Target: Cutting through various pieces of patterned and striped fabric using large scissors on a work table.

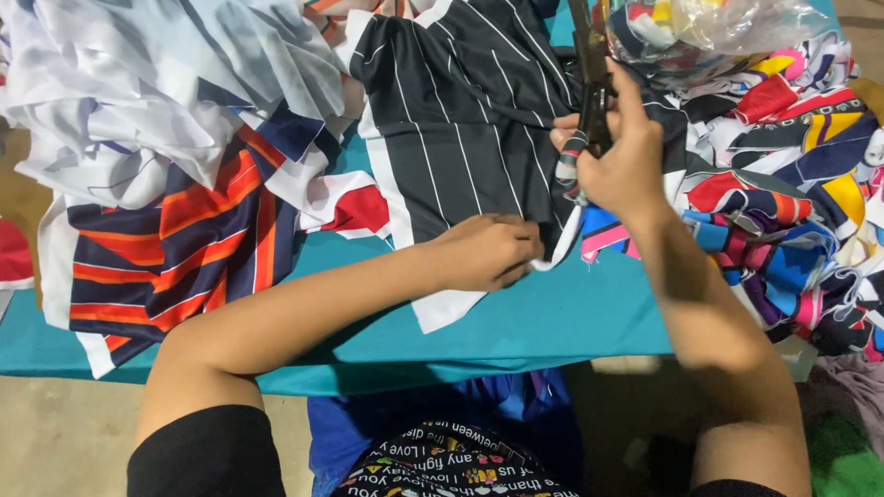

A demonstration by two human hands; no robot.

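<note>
A black fabric piece with thin white stripes (460, 120) lies spread on a teal table (552, 322). My left hand (488, 250) pinches the near edge of that striped fabric, fingers closed on it. My right hand (617, 152) grips a pair of dark scissors (589, 74), with wrapped handles, blades pointing away from me along the fabric's right edge. The two hands are close together, the right one just beyond and to the right of the left.
A heap of white cloth (157, 83) and a navy, orange and red striped piece (193, 239) lie at the left. A pile of multicoloured fabric scraps (792, 184) fills the right side, with a clear plastic bag (718, 28) behind. Bare floor (64, 442) shows below.
</note>
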